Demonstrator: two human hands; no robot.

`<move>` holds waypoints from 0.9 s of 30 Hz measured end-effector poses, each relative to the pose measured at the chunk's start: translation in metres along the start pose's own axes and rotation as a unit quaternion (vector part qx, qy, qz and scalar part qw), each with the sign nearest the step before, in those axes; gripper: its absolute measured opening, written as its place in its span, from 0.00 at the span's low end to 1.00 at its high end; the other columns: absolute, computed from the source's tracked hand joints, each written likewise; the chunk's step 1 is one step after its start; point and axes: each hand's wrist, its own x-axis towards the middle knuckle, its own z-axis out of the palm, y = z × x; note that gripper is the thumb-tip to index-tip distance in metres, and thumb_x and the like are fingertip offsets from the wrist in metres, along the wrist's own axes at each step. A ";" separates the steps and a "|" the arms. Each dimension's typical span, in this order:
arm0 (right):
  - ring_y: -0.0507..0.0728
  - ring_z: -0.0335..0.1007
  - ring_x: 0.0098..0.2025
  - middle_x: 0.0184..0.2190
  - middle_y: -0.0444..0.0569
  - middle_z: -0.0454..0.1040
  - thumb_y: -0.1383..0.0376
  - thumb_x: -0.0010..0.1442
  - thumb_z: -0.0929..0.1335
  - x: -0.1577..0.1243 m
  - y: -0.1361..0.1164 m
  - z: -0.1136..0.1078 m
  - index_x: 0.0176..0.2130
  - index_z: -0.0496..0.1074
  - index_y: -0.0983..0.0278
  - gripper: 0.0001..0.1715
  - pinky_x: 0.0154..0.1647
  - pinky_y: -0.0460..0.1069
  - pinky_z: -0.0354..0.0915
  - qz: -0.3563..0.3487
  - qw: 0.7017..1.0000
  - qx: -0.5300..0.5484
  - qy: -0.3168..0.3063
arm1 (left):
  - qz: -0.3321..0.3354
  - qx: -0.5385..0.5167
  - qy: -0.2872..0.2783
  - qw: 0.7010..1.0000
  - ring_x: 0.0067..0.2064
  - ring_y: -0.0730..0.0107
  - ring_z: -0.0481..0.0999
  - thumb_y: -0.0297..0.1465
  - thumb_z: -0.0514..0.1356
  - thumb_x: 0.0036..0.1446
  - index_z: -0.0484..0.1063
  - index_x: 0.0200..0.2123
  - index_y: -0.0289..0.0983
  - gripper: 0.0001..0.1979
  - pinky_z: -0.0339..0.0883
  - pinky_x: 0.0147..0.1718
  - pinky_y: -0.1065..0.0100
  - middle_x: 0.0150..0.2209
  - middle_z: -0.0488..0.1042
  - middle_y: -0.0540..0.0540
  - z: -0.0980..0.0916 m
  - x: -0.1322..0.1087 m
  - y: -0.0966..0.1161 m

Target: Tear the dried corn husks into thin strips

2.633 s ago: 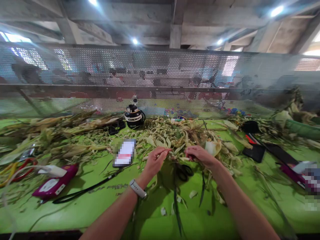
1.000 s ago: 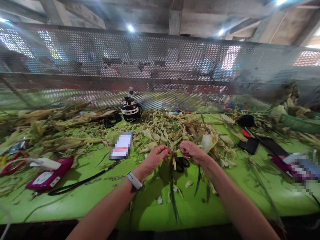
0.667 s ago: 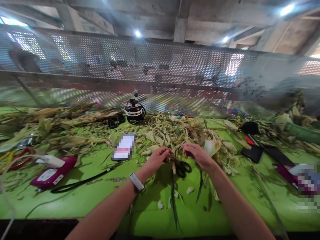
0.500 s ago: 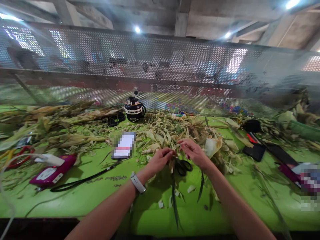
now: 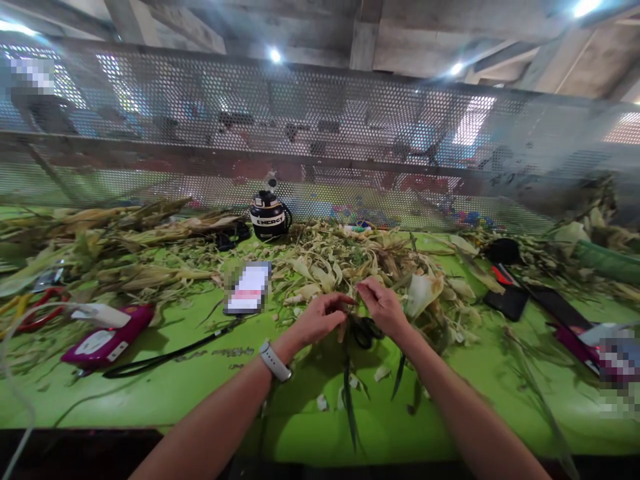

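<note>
My left hand, a white-banded watch on its wrist, has its fingers curved and the thumb apart from them, with nothing clearly held. Close to its right, my right hand has its fingers pinched together. Whatever lies between them is too small to make out. Black scissors handles show on the green table just below the hands. Pale dry corn husk pieces are heaped behind the hands, and a larger pale husk lies right of my right hand. Dark green leaf strips stretch toward me.
A phone, a magenta device with a white plug, and red-handled scissors lie left. Behind stand a black jug and a perforated metal screen. A black box-cutter-like item and a second magenta device lie right.
My left thumb has come away from the fingers, which were pinched before. My right hand has moved slightly left and its fingers have closed together.
</note>
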 end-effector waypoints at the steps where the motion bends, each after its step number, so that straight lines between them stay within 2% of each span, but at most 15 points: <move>1: 0.51 0.57 0.25 0.22 0.43 0.61 0.58 0.62 0.59 0.000 -0.001 0.000 0.27 0.63 0.62 0.15 0.28 0.45 0.56 -0.016 1.000 0.004 0.010 | 0.008 -0.007 0.026 1.000 0.23 0.77 0.63 0.25 0.56 0.43 0.69 0.36 0.35 0.13 0.55 0.23 0.74 0.22 0.66 0.54 0.000 0.001 -0.001; 4: 0.51 0.58 0.25 0.21 0.43 0.63 0.60 0.63 0.60 -0.002 -0.003 -0.001 0.28 0.66 0.63 0.14 0.27 0.44 0.57 -0.072 0.997 0.010 0.010 | 0.028 -0.034 0.081 0.996 0.23 0.78 0.63 0.26 0.58 0.44 0.65 0.33 0.37 0.09 0.56 0.24 0.75 0.22 0.64 0.55 0.000 0.003 -0.003; 7: 0.51 0.61 0.26 0.22 0.43 0.65 0.61 0.63 0.60 -0.005 -0.004 -0.002 0.29 0.67 0.63 0.13 0.28 0.44 0.58 -0.114 0.993 0.007 -0.021 | 0.017 -0.044 0.094 0.994 0.22 0.78 0.63 0.30 0.59 0.46 0.63 0.31 0.37 0.08 0.56 0.22 0.75 0.21 0.62 0.56 0.000 0.004 -0.004; 12: 0.50 0.60 0.25 0.22 0.43 0.64 0.60 0.63 0.60 -0.009 -0.004 -0.001 0.29 0.67 0.63 0.14 0.27 0.43 0.57 -0.105 0.992 0.011 -0.067 | 0.003 -0.052 0.129 0.990 0.21 0.78 0.66 0.36 0.60 0.48 0.58 0.30 0.38 0.13 0.56 0.18 0.76 0.21 0.62 0.57 0.002 0.004 -0.004; 14: 0.49 0.59 0.24 0.21 0.42 0.63 0.60 0.63 0.60 -0.009 -0.004 -0.001 0.29 0.67 0.63 0.15 0.26 0.43 0.57 -0.096 0.993 0.017 -0.064 | -0.011 -0.075 0.124 0.989 0.21 0.77 0.68 0.37 0.60 0.48 0.57 0.30 0.39 0.14 0.55 0.16 0.77 0.22 0.62 0.57 0.003 0.003 -0.003; 17: 0.49 0.58 0.23 0.21 0.42 0.61 0.61 0.63 0.59 -0.008 -0.004 -0.001 0.29 0.66 0.63 0.15 0.25 0.43 0.56 -0.089 0.995 0.023 -0.031 | -0.018 -0.092 0.088 0.992 0.21 0.79 0.67 0.38 0.61 0.48 0.59 0.31 0.38 0.14 0.53 0.15 0.79 0.23 0.63 0.57 0.003 0.001 -0.002; 23: 0.49 0.56 0.22 0.20 0.41 0.60 0.61 0.64 0.60 -0.008 -0.003 -0.003 0.28 0.65 0.63 0.15 0.24 0.43 0.54 -0.092 0.995 0.020 -0.020 | -0.006 -0.073 0.041 0.996 0.19 0.79 0.64 0.34 0.60 0.49 0.64 0.27 0.37 0.07 0.53 0.16 0.78 0.20 0.64 0.55 0.000 0.002 -0.003; 25: 0.49 0.57 0.23 0.21 0.42 0.61 0.60 0.64 0.59 -0.009 -0.003 -0.003 0.28 0.66 0.63 0.15 0.25 0.43 0.55 -0.099 0.994 0.015 -0.036 | 0.011 -0.050 0.053 0.997 0.20 0.78 0.64 0.31 0.58 0.49 0.66 0.25 0.36 0.05 0.55 0.17 0.76 0.19 0.64 0.54 -0.001 0.004 -0.006; 27: 0.49 0.58 0.24 0.21 0.42 0.62 0.60 0.64 0.59 -0.010 -0.004 -0.002 0.28 0.66 0.63 0.16 0.26 0.43 0.56 -0.107 0.992 0.009 -0.059 | 0.057 -0.022 0.092 0.994 0.22 0.76 0.66 0.29 0.58 0.48 0.70 0.24 0.35 0.04 0.58 0.20 0.74 0.22 0.66 0.51 0.001 0.006 -0.012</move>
